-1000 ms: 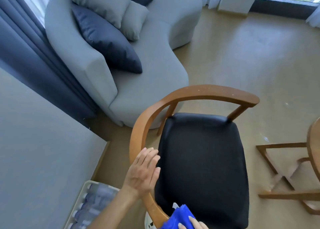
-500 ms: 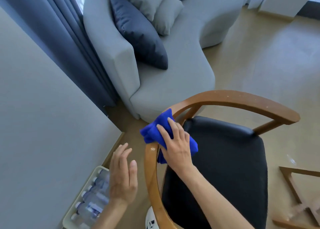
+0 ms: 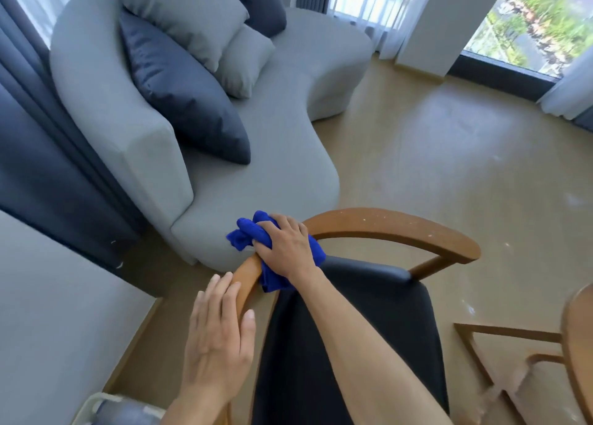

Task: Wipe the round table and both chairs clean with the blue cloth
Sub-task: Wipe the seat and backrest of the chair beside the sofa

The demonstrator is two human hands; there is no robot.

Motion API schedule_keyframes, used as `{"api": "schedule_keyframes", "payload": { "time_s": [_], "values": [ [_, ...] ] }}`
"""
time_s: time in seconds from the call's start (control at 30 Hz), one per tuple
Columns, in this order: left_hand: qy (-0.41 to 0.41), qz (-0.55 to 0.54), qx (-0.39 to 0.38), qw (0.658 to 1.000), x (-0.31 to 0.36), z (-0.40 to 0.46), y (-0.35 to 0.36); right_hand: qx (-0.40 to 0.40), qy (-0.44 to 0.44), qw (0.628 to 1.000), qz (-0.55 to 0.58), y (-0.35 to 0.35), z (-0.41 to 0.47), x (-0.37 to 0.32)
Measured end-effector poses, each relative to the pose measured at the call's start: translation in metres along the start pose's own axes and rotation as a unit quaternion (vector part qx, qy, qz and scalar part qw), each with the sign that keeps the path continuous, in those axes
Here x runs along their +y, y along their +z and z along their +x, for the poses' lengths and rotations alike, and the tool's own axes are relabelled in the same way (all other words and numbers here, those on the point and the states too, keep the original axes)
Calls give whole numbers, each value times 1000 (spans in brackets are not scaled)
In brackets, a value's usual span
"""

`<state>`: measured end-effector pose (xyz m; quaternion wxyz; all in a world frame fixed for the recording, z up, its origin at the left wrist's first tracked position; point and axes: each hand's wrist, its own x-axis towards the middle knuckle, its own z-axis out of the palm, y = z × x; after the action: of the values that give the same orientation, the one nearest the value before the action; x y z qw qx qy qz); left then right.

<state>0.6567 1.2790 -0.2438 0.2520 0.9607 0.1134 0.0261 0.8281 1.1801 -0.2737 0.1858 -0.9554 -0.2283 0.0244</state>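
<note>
By the grey wall, a tray of bottles [image 3: 125, 413] pokes in at the bottom edge. The left hand [image 3: 218, 341] lies flat on the curved wooden rail of the chair [image 3: 385, 229], fingers straight and close together, holding nothing. Just beyond it the right hand [image 3: 284, 245] presses the bunched blue cloth [image 3: 247, 232] onto the same rail, its grip curled over the fabric. Behind stands a grey sofa [image 3: 272, 155] with cushions. At the far right, the edge of the round surface [image 3: 577, 344] shows.
</note>
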Motion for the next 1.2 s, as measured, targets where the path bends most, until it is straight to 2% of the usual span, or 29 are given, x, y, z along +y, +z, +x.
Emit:
{"api": "schedule_keyframes", "payload": {
  "time_s": [0.2, 0.37, 0.57, 0.63, 0.8, 0.9, 0.97, 1.0, 1.07, 1.13, 1.2],
  "values": [
    [86, 87, -43, 992, 19, 56, 12, 80, 15, 991, -106, 0, 10, 49],
    [39, 218, -154, 963, 26, 107, 37, 128, 34, 981, -141, -6, 17, 80],
    [77, 268, -204, 939, 52, 160, 70, 144, 79, 973, -165, -34, 13, 149],
    [62, 254, -227, 938, 50, 168, 75, 135, 121, 965, -192, -56, -5, 193],
    [60, 241, -231, 941, 49, 168, 78, 172, 322, 909, -200, -112, -79, 300],
    [61, 237, -238, 940, 52, 167, 75, 172, 418, 877, -164, -123, -91, 316],
    [65, 237, -239, 939, 52, 166, 74, 194, 450, 857, -157, -122, -85, 307],
    [67, 236, -238, 940, 50, 165, 75, 199, 446, 858, -158, -117, -77, 294],
    [69, 232, -231, 942, 45, 166, 79, 205, 392, 882, -161, -96, -50, 252],
    [65, 228, -217, 947, 38, 169, 86, 215, 294, 920, -146, -65, -13, 191],
    [59, 216, -198, 954, 31, 171, 93, 191, 175, 957, -128, -32, 17, 134]
  ]
}}
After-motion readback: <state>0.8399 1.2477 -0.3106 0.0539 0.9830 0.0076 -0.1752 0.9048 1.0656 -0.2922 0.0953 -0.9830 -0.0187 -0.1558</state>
